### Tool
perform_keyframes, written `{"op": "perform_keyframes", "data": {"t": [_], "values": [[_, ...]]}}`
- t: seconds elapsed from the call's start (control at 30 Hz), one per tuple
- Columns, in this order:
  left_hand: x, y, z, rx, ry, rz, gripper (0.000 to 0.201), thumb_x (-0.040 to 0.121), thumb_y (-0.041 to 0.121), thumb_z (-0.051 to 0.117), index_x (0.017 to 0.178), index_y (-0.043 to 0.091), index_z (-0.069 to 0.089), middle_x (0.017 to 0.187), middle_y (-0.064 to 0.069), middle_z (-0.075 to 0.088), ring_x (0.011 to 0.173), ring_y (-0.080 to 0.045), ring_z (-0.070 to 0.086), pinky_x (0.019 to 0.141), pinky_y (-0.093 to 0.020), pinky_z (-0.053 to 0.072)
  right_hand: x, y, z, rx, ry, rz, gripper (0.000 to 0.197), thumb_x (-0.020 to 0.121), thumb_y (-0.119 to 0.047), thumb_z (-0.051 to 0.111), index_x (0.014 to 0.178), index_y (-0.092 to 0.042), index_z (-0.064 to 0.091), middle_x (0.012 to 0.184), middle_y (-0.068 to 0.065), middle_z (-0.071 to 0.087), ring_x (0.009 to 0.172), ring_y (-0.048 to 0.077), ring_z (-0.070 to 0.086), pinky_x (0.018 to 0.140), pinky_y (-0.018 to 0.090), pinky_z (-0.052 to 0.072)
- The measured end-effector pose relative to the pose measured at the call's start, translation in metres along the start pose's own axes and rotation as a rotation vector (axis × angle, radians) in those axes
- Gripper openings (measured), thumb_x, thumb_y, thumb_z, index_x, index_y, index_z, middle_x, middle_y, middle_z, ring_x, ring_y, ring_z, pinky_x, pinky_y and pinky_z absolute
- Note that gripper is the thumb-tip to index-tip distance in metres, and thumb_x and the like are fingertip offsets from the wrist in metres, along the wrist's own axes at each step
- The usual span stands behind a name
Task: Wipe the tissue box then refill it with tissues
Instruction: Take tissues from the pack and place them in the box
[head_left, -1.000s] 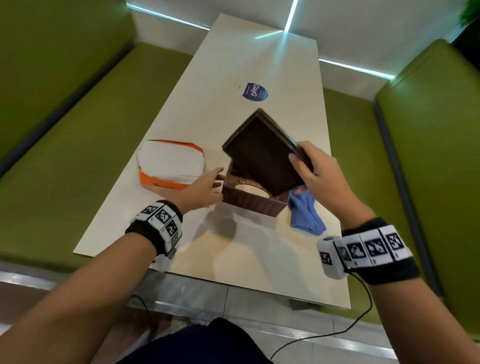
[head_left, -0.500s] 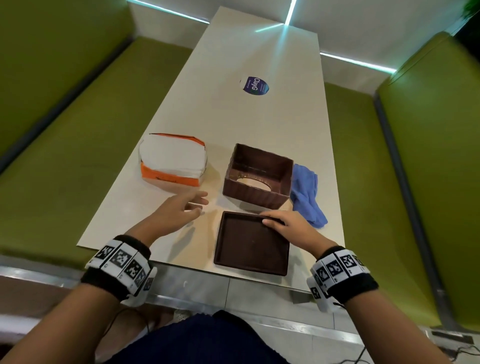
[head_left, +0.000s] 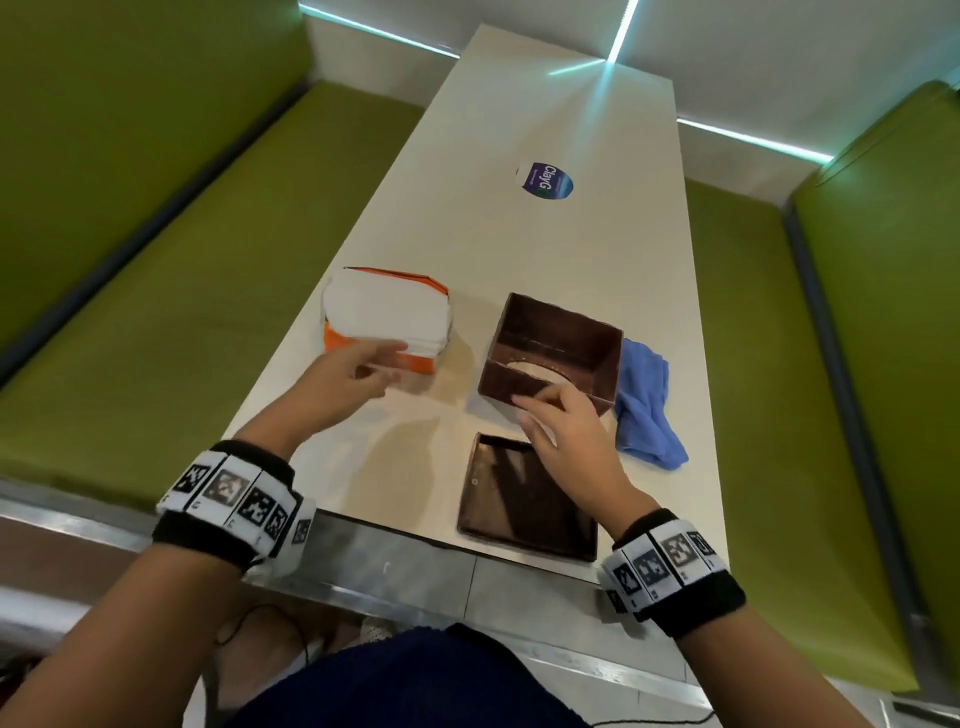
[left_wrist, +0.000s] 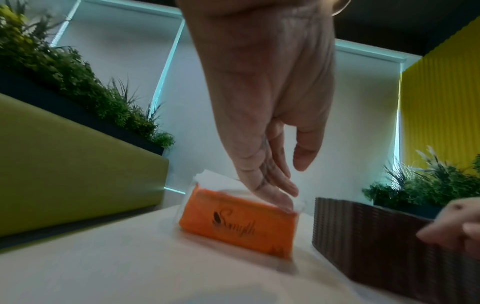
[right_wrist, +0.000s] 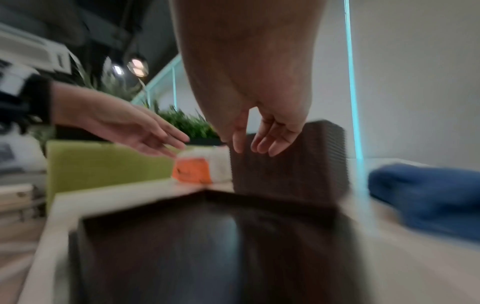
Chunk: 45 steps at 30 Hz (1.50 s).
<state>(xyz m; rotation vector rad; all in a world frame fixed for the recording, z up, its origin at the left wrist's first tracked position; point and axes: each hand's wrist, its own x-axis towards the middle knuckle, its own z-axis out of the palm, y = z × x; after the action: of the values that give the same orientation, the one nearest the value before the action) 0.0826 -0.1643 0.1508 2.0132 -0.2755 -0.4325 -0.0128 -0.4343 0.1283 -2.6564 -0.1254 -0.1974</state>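
Observation:
The brown tissue box (head_left: 556, 338) stands open-side up mid-table, with an oval slot showing in its floor. Its flat brown panel (head_left: 524, 514) lies near the front edge of the table. My right hand (head_left: 540, 408) hovers at the box's near wall (right_wrist: 288, 170) with its fingers (right_wrist: 272, 144) loosely hanging and holding nothing. An orange pack of white tissues (head_left: 387, 312) sits left of the box. My left hand (head_left: 392, 358) reaches it with straight fingers (left_wrist: 272, 185) that touch the top front edge of the pack (left_wrist: 239, 226). A blue cloth (head_left: 647, 405) lies right of the box.
The cream table (head_left: 519, 234) runs away from me with a round blue sticker (head_left: 545, 179) further up. Green bench seats (head_left: 156, 312) flank both sides. Planters with greenery (left_wrist: 78, 78) stand behind the benches.
The brown panel went from held up over the box to flat on the table. My right hand left it and rose to the box's near wall. My left hand moved forward onto the tissue pack.

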Motion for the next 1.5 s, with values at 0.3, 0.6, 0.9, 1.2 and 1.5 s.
{"op": "perform_keyframes", "data": {"t": [0.3,0.6,0.9,1.2,1.5], "values": [[0.077,0.031,-0.023,0.267,0.210,0.080,0.044,0.093,-0.004,0.035,0.126,0.008,0.061,0.129,-0.006,0.063,0.123,-0.021,0.055,0.103,-0.023,0.037,0.128,-0.099,0.036,0.108,-0.163,-0.058,0.037,0.095,-0.003,0.042,0.130,0.000,0.054,0.131,0.017,0.051,0.123,0.031,0.047,0.105,0.034,0.035],[0.116,0.002,-0.031,0.729,-0.053,0.044,0.032,0.092,0.010,0.054,0.124,0.012,0.059,0.112,-0.014,0.068,0.107,-0.032,0.060,0.088,-0.037,0.046,0.138,-0.087,0.064,-0.173,-0.319,-0.119,0.036,0.091,-0.002,0.043,0.124,-0.005,0.056,0.127,0.015,0.052,0.113,0.034,0.049,0.094,0.040,0.043],[0.135,0.010,-0.037,1.038,-0.272,-0.179,0.056,0.074,0.063,0.059,0.121,0.034,0.051,0.103,-0.006,0.056,0.114,-0.032,0.045,0.093,-0.048,0.048,0.147,-0.087,0.060,-0.105,-0.273,-0.058,0.027,0.095,-0.013,0.044,0.108,-0.002,0.066,0.110,0.015,0.059,0.105,0.033,0.055,0.091,0.041,0.046],[0.122,0.013,-0.033,1.103,-0.172,0.014,0.046,0.076,0.047,0.072,0.113,0.023,0.059,0.110,-0.004,0.059,0.111,-0.028,0.044,0.082,-0.032,0.040,0.158,-0.095,0.069,-0.101,-0.178,-0.045,0.050,0.083,-0.023,0.065,0.126,-0.002,0.051,0.125,0.017,0.053,0.115,0.035,0.048,0.096,0.045,0.043],[0.105,0.003,-0.039,0.904,-0.134,0.034,0.052,0.064,0.044,0.079,0.110,0.029,0.058,0.106,-0.002,0.056,0.109,-0.027,0.051,0.090,-0.037,0.047,0.165,-0.087,0.066,-0.178,-0.287,0.063,0.047,0.081,-0.029,0.062,0.121,-0.006,0.052,0.119,0.015,0.053,0.114,0.035,0.044,0.099,0.039,0.036]]}}
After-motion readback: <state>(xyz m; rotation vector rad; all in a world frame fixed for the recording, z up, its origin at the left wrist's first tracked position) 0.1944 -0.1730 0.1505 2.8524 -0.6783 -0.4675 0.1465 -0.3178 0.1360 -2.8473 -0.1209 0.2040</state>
